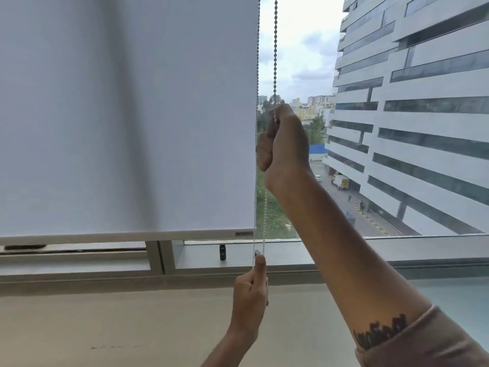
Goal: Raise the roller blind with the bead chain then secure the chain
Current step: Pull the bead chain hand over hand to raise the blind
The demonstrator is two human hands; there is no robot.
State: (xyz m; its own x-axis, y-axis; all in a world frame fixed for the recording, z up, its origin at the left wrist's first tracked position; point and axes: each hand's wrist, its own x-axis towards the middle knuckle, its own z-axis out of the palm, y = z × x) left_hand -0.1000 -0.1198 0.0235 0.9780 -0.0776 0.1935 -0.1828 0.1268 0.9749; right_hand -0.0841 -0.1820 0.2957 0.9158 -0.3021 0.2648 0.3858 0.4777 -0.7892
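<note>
A big white roller blind (pixel 127 115) hangs over the left part of the window, and it comes down almost to the bottom, with its flat bottom bar (pixel 127 237) just above the window frame (pixel 154 256). A small dark bottle (pixel 222 252) stands upright on the window ledge (pixel 285 254), a little to the right of the frame post. The bead chain (pixel 275 49) hangs down in two strands right beside the right edge of the blind. The left hand (pixel 250 290) is low down, under the blind's corner, with its fingers curled tight, pinching the bottom of the chain loop near a small shiny piece (pixel 257 252). The thumb points up along the chain. The right hand (pixel 284 139) is higher up, about halfway up the window, and its fingers are closed around the right strand, which goes straight up from the fist to the top. The right arm reaches up from the lower right corner, with a dark tattoo (pixel 381 333) near a pink sleeve (pixel 428 343). Through the glass on the right stands a tall grey and white building (pixel 412 115), with a street and green trees (pixel 275 215) far below and a cloudy sky above.
</note>
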